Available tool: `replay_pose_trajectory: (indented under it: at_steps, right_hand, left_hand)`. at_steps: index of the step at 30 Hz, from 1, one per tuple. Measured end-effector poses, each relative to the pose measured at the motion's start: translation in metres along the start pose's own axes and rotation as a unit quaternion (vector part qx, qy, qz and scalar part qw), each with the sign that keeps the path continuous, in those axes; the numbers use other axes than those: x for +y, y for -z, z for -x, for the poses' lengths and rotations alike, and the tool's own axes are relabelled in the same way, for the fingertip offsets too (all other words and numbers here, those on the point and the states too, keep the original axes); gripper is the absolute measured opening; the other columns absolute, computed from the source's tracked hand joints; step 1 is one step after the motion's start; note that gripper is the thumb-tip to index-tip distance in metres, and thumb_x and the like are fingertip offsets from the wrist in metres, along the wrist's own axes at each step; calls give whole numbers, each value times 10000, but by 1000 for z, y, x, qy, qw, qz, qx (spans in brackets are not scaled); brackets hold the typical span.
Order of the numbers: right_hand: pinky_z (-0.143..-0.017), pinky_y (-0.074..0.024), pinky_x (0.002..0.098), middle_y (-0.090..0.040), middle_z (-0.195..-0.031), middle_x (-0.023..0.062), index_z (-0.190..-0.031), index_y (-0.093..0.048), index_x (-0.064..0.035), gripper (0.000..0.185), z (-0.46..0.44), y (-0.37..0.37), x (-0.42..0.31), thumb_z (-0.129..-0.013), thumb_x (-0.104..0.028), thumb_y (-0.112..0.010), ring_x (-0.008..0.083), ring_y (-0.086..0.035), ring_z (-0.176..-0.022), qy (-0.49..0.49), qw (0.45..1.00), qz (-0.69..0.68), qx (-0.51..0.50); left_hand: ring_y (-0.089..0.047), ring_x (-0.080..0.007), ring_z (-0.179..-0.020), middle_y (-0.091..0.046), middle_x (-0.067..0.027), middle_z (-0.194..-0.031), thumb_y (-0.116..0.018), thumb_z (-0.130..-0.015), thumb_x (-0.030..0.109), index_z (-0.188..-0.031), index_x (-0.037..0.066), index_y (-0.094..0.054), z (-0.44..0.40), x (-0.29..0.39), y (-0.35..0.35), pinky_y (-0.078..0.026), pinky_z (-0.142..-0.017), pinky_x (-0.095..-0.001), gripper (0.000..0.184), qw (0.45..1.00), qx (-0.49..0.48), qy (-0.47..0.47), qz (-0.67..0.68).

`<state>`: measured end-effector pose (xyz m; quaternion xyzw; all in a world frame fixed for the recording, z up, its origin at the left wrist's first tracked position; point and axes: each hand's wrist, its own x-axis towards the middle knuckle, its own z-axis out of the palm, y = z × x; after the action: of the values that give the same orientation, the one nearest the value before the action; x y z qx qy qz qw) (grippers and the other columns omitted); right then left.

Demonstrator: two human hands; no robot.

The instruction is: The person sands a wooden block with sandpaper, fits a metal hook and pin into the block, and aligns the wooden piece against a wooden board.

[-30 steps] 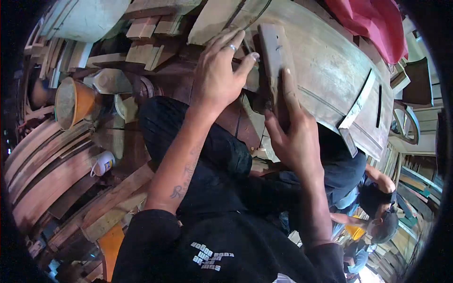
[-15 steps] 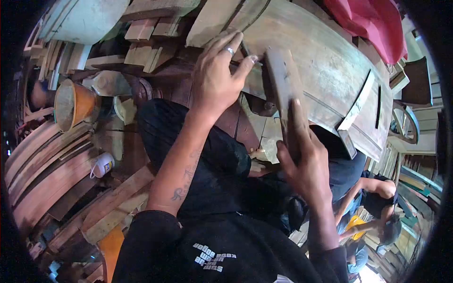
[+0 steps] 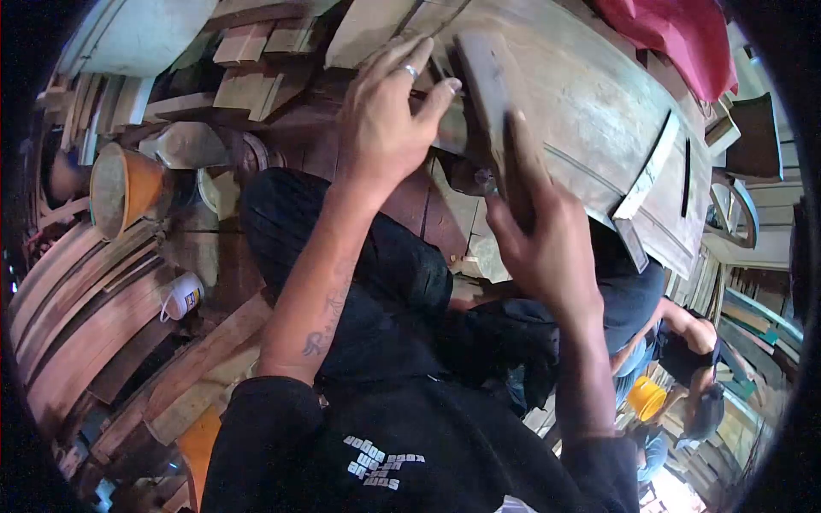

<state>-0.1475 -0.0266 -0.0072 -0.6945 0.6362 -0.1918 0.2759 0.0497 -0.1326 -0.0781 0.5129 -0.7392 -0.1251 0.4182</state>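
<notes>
A wide wooden panel (image 3: 590,111) with dark grooves lies across the upper middle. My right hand (image 3: 552,231) is wrapped round a long brown wooden block (image 3: 489,77), tilted over the panel's near edge. To its left, my left hand (image 3: 389,120), with a ring on one finger, rests at the panel's edge by a dark thin strip, thumb apart from the fingers. Whether its fingertips grip anything is hidden. A pale flat strip (image 3: 652,171) lies on the panel's right part.
At the left are an orange bucket (image 3: 128,190), a small white tub (image 3: 182,297) and stacked curved boards (image 3: 94,333). Red cloth (image 3: 676,43) hangs at the upper right. Another person (image 3: 688,342) is at the lower right, near a yellow bucket (image 3: 646,398).
The block in my right hand slid down toward me, then back up along the panel's edge. My left hand stayed at about the same place on the panel. The other person's arms moved.
</notes>
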Motion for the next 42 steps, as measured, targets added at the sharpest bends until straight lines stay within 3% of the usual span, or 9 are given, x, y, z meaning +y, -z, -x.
replay_pose_trajectory:
  at_steps: [6, 12, 14, 16, 18, 24, 27, 38, 42]
  right_hand:
    - [-974, -557, 455, -678, -1242, 359, -1677, -342, -127, 875, 35, -4, 8, -872, -32, -672, 479, -717, -1113, 45, 998, -21, 31]
    - [-830, -554, 432, -694, -988, 301, -1673, -345, -121, 865, 5, -4, -2, -881, -63, -690, 396, -691, -820, 11, 999, -25, 21]
    - [-908, -578, 547, -660, -1282, 341, -1674, -324, -160, 855, 2, -7, -2, -908, -135, -704, 508, -697, -1074, 17, 999, -34, 20]
    - [-875, -585, 546, -681, -1195, 356, -1683, -309, -139, 867, 30, -7, 8, -908, -133, -699, 508, -708, -1026, 27, 999, -35, 24]
    - [-1054, -511, 421, -668, -1335, 308, -1665, -342, -60, 856, 49, 0, 1, -866, -39, -648, 425, -685, -1230, -4, 999, -38, 10]
    - [-816, -554, 452, -699, -930, 294, -1667, -345, -95, 844, -1, -14, 0, -891, -81, -674, 430, -711, -849, 18, 999, -5, 45]
    - [-811, -589, 557, -696, -1056, 340, -1682, -303, -140, 885, 34, -13, 6, -900, -148, -716, 516, -713, -909, 41, 998, -30, 49]
    - [-964, -551, 506, -680, -1242, 340, -1675, -331, -100, 879, 42, -16, 7, -863, -23, -656, 501, -686, -1134, 49, 997, -38, 40]
    - [-902, -563, 503, -694, -1190, 335, -1671, -338, -108, 870, 12, -4, -4, -874, -54, -682, 501, -708, -1042, -4, 1000, -15, 2]
  left_hand:
    - [-624, -376, -1296, -680, -217, -1366, -751, -959, 310, -1330, -53, -687, -1, -1, -1, -471, -1129, -447, 524, 1000, 16, -1, -9]
    - [-623, -388, -1292, -683, -215, -1357, -754, -958, 302, -1332, -49, -687, 0, -1, -1, -470, -1126, -457, 517, 1000, 6, -2, -1]
    - [-628, -388, -1283, -685, -214, -1354, -753, -960, 306, -1332, -50, -688, 0, -1, 0, -473, -1123, -457, 518, 1000, 17, -14, 1]
    - [-635, -387, -1272, -685, -213, -1355, -757, -957, 306, -1327, -51, -691, 0, 2, 1, -474, -1122, -457, 518, 1000, 4, 10, 6]
    - [-641, -387, -1266, -683, -214, -1359, -755, -958, 318, -1322, -55, -692, -1, -4, 0, -482, -1113, -453, 525, 1000, 16, -7, -10]
    - [-633, -379, -1297, -672, -218, -1385, -743, -970, 318, -1334, -57, -686, -1, -1, 1, -482, -1118, -455, 526, 1000, 6, -14, -9]
    - [-632, -382, -1290, -683, -210, -1358, -754, -963, 309, -1322, -54, -693, -1, 2, 2, -483, -1112, -458, 514, 1000, 0, 6, -11]
    - [-614, -382, -1333, -650, -215, -1428, -719, -1006, 265, -1426, -32, -630, 0, 0, 3, -461, -1145, -426, 522, 1000, -13, -3, -22]
    - [-620, -373, -1328, -648, -218, -1428, -738, -987, 248, -1420, -28, -639, -4, 10, 5, -458, -1145, -431, 523, 999, -22, 32, -2]
